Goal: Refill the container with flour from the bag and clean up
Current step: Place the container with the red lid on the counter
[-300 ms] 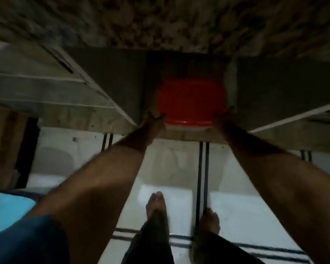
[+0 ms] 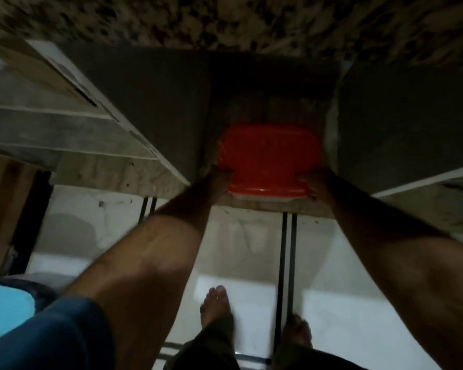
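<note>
Head view: one red-lidded container (image 2: 267,158) is gripped at its near corners by the left hand (image 2: 219,180) and right hand (image 2: 314,181), fingers curled, inside an open cabinet (image 2: 273,84) between two doors. Compared with earlier, it is drawn nearer the shelf edge.

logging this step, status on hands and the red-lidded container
Left hand and right hand grip the red-lidded container at cabinet shelf edge. Doors open, nothing blocking.
</note>
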Tool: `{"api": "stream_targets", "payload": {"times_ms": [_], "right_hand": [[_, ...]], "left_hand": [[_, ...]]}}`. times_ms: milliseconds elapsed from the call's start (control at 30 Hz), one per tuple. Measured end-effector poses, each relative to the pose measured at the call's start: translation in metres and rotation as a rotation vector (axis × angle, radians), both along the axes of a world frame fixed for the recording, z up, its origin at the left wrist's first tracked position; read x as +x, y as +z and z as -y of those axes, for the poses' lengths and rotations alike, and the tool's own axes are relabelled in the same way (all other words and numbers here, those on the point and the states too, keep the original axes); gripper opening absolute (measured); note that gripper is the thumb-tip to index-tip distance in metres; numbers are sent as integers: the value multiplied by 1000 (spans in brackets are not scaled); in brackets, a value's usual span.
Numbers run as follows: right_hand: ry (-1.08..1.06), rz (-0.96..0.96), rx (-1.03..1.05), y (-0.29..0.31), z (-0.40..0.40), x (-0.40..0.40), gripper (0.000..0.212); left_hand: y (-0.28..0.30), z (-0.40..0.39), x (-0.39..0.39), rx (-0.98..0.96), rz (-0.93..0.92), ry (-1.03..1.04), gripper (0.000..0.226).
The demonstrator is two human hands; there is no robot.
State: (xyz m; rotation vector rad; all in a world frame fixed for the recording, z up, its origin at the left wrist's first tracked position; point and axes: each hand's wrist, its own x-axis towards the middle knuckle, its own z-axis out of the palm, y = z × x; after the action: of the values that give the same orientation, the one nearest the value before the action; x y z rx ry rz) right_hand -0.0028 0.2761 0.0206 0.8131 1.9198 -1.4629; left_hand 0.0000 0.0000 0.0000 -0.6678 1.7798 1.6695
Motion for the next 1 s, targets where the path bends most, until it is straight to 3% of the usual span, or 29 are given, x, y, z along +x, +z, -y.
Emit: {"api": "stream_targets", "payload": {"times_ms": [100, 167, 300, 400, 600, 667, 800, 1000], "right_hand": [[-55, 132, -79, 37, -2, 30, 49], [-10, 205, -116, 72, 0, 60, 42], [67, 242, -114, 170, 6, 120, 48], [73, 255, -140, 247, 1, 168, 68], [105, 54, -87, 384, -23, 229, 100], [49, -49, -97, 422, -30, 240, 94], [-118, -276, -117, 511, -47, 248, 77], [-227, -540, -165, 607, -66, 221, 72]], "left_hand": [[41, 6, 35, -25, 91, 102, 52], [77, 14, 70, -58, 192, 151, 50], [177, 29, 130, -168, 239, 293, 52], [252, 33, 180, -142, 214, 269, 47], [393, 32, 222, -256, 26, 192, 71], [432, 28, 224, -254, -14, 153, 68], [532, 9, 217, -357, -160, 95, 35], [643, -11, 197, -440, -324, 73, 70]]}}
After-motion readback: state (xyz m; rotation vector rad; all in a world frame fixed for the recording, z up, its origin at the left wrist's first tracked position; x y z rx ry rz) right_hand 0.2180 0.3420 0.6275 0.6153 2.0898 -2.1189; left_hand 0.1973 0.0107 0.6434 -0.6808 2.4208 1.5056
